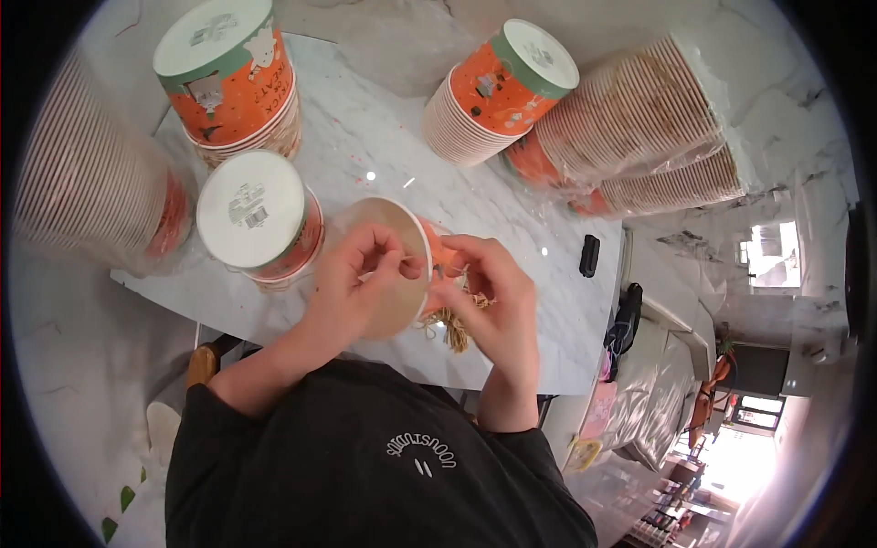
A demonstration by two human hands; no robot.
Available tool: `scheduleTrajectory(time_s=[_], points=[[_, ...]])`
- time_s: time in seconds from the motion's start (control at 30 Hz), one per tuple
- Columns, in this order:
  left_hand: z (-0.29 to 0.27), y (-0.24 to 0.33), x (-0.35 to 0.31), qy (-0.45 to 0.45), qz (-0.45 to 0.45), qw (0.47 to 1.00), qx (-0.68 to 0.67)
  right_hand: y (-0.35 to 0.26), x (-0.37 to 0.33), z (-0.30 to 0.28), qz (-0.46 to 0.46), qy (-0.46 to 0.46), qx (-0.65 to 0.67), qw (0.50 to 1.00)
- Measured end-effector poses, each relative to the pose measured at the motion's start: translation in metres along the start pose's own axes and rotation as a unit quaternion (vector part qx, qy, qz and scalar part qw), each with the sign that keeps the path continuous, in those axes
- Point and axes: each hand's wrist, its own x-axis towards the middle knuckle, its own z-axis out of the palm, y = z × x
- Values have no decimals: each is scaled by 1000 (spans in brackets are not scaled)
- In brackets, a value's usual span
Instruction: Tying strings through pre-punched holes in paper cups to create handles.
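Note:
An orange paper bucket (397,310) lies tipped on its side before me, its pale inside facing left. Inside its mouth is my left hand (370,274), thumb and fingertips pinched together near the rim; whatever they hold is too small to make out. At the bucket's outer wall, my right hand (493,297) is curled with thin strands of straw-coloured twine cord between its fingers. More of that twine cord (454,333) hangs in a loose bunch beneath the right hand, partly hidden by it.
Stacked orange buckets with white bases upward stand at the left (251,210), far left (224,82) and far middle (502,82). Plastic-wrapped bucket stacks lie at the left edge (100,173) and far right (639,119). A small black object (590,256) rests near the marble table's right edge.

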Motion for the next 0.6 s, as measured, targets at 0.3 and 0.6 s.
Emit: scheduleTrajectory(time_s=[0.3, 0.6], points=[[-1, 56, 2, -80, 247, 874, 412, 4, 1, 19, -121, 20, -7, 992], [-21, 55, 32, -256, 54, 922, 286, 20, 0, 14, -89, 12, 176, 980]])
